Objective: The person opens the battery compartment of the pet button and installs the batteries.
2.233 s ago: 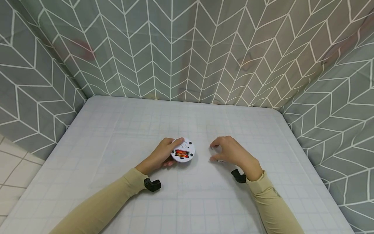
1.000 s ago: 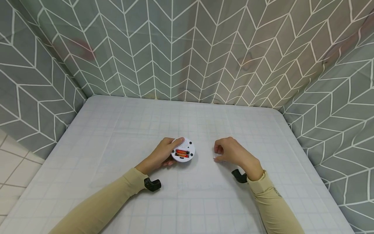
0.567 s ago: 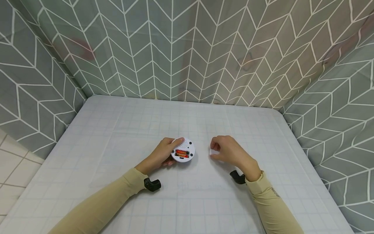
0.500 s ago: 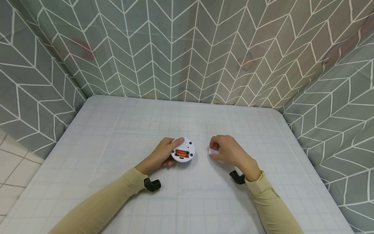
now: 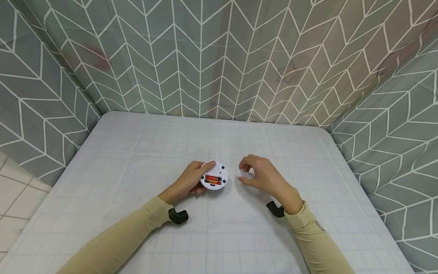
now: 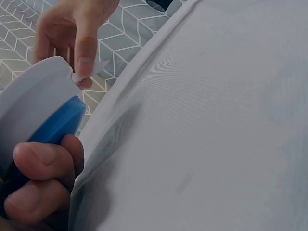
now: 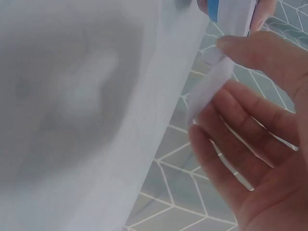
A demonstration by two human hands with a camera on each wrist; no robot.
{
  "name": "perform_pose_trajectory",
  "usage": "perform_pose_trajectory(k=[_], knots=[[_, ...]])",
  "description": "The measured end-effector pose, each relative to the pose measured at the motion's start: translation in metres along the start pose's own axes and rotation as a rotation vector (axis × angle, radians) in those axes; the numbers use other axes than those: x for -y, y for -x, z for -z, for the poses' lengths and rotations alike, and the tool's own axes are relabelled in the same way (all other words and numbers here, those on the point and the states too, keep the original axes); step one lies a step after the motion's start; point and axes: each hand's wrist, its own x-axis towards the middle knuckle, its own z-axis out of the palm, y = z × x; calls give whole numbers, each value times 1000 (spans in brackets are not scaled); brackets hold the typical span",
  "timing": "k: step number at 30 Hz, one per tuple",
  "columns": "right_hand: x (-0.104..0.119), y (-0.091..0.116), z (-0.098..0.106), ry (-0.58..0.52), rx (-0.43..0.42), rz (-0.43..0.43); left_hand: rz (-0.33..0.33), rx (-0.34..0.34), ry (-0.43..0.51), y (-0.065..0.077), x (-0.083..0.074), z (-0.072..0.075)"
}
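My left hand [image 5: 189,178] grips a round white battery device [image 5: 218,169], its thumb on top near the speaker holes. The device's open compartment faces up and holds red batteries [image 5: 213,180]. A blue part [image 6: 60,122] shows on its other side in the left wrist view, with curled fingers against it. To the right of the device, my right hand [image 5: 265,176] pinches a small white battery cover [image 7: 211,86] between thumb and fingertips. A small gap separates the right fingertips from the device in the head view.
Under both hands spreads a table with a white, faintly gridded cloth [image 5: 164,144]. Grey curtains with a white zigzag pattern [image 5: 212,57] stand behind it and at both sides. Floor tiles [image 5: 17,198] show at the lower left.
My right hand took hold of the battery cover from the table and has moved left with it, closer to the device. The left hand and device have stayed in place.
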Motion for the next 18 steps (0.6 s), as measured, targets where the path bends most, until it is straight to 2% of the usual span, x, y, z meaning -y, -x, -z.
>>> perform_pose_trajectory(k=[12,18], knots=[[16,-2,-4,-118,-115,132,5,-7,-14,0,0,0],[25,-3,-8,-150,-132,159,-4,8,-10,-1,3,1]])
